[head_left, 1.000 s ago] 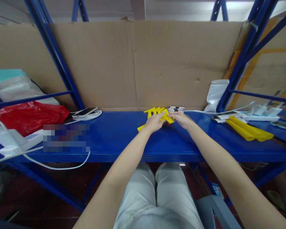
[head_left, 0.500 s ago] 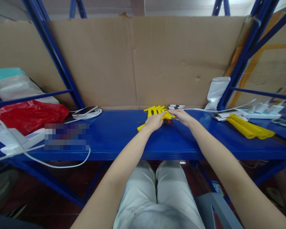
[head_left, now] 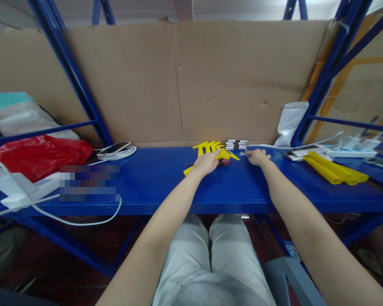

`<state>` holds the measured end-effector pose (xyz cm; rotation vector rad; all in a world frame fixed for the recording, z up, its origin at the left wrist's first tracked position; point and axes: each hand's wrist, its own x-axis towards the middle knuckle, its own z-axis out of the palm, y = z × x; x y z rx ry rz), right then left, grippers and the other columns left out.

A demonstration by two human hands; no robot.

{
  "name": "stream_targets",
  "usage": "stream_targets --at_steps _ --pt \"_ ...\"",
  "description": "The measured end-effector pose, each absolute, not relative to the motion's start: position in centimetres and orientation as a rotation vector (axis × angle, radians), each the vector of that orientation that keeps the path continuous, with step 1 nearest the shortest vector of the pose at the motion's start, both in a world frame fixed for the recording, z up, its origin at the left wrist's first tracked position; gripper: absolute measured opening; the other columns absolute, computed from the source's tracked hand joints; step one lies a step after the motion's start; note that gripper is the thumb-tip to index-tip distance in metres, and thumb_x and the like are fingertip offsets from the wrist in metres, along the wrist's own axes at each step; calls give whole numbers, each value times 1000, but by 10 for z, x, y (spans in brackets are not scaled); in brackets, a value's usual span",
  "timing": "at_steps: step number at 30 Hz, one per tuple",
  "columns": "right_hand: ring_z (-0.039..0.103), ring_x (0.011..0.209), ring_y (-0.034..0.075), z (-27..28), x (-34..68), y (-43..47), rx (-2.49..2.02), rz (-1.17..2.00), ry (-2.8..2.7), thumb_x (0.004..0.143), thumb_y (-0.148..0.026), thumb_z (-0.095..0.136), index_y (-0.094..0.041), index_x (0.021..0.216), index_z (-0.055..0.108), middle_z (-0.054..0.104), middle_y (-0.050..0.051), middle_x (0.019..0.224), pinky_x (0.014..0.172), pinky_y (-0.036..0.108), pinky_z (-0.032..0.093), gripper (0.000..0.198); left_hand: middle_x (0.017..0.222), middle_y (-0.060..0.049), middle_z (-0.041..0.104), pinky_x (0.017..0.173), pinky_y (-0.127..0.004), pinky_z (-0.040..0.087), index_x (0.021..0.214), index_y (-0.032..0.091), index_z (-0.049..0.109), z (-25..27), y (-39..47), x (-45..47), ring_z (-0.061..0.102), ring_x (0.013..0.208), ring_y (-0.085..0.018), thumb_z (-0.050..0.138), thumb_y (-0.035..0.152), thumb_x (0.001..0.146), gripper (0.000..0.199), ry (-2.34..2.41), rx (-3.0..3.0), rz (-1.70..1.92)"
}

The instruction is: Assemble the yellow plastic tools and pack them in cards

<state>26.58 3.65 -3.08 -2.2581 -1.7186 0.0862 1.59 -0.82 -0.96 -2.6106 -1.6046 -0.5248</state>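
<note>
My left hand [head_left: 207,163] is wrapped round a yellow plastic piece [head_left: 222,154], whose ends stick out past the fingers. Close by lies a screwdriver with a red and black handle [head_left: 224,162]; its thin shaft shows left of the hand. My right hand [head_left: 259,157] rests on the table with its fingers drawn together at a little pile of small silvery parts [head_left: 243,154], too small to name surely. What its fingertips hold is hidden. Behind the left hand stand several yellow T-shaped pieces [head_left: 207,146] in a row.
White-and-black bundles [head_left: 236,144] lie against the cardboard wall [head_left: 242,76]. Yellow rolled sheets [head_left: 333,168] and a power strip [head_left: 351,152] are at right. A phone [head_left: 115,148] with a coiled white cable and a red bag [head_left: 44,154] are at left on the blue table [head_left: 159,182].
My right hand has left the yellow piece and moved right to the small silvery parts, its fingers drawn in. My left hand stays on the yellow piece.
</note>
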Motion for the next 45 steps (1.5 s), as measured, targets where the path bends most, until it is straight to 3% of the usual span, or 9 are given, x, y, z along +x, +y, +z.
stream_targets --at_steps 10,21,25,28,30,32,35,39,45 --pt "43 135 42 -32 266 38 -2250 -2 -1749 88 -21 53 -27 133 68 56 18 139 106 67 36 48 135 -10 66 103 -44 51 154 29 44 -13 -5 15 62 123 -29 44 27 97 56 -1596 -2610 -521" --pt "52 124 37 -28 264 37 -2204 -54 -1764 88 -21 55 -22 99 79 67 17 121 103 60 40 26 137 -8 66 103 -42 51 153 29 46 -11 -7 14 62 124 -28 46 27 97 56 -1598 -2610 -545" --pt "55 123 36 -27 262 37 -2186 -59 -1769 86 -15 55 -20 95 77 69 18 116 104 58 41 24 137 -7 66 105 -42 49 151 29 48 -9 -4 13 63 124 -28 49 24 95 56 -1620 -2623 -706" --pt "56 124 36 -27 260 38 -2182 -46 -1745 85 -10 55 -18 94 76 70 19 116 105 57 42 24 138 -8 65 107 -37 47 146 23 53 -3 0 13 61 126 -25 51 17 93 54 -1569 -2682 -1069" --pt "58 123 35 -26 258 41 -2166 -22 -1711 82 -9 57 -18 93 75 70 18 116 105 55 43 23 128 -10 71 102 -32 50 136 17 61 2 2 13 66 117 -22 52 12 91 46 -1540 -2746 -1419" --pt "61 118 33 -25 256 44 -2081 11 -1683 81 -10 58 -18 90 74 72 16 113 102 50 46 21 96 -7 75 80 -27 56 118 13 66 7 2 14 71 81 -16 52 12 92 29 -1666 -2797 -1761" --pt "67 103 27 -23 248 48 -1774 58 -1684 83 -16 58 -18 84 73 75 12 100 94 42 51 15 58 6 55 47 -18 42 88 16 58 11 -2 14 44 39 -5 52 11 93 10 -1859 -2897 -2224" --pt "68 91 23 -21 232 48 -1329 179 -1675 82 -24 61 -18 76 69 75 8 90 91 39 52 12 49 10 42 38 -15 28 76 19 45 10 -5 16 34 32 -4 48 4 91 22 -2123 -3010 -2381" --pt "68 93 23 -23 213 45 -981 328 -1772 74 -32 70 -22 67 67 74 5 89 96 43 49 13 47 9 43 38 -16 31 87 17 51 5 0 17 35 32 -5 46 2 89 16 -2350 -3122 -2260"
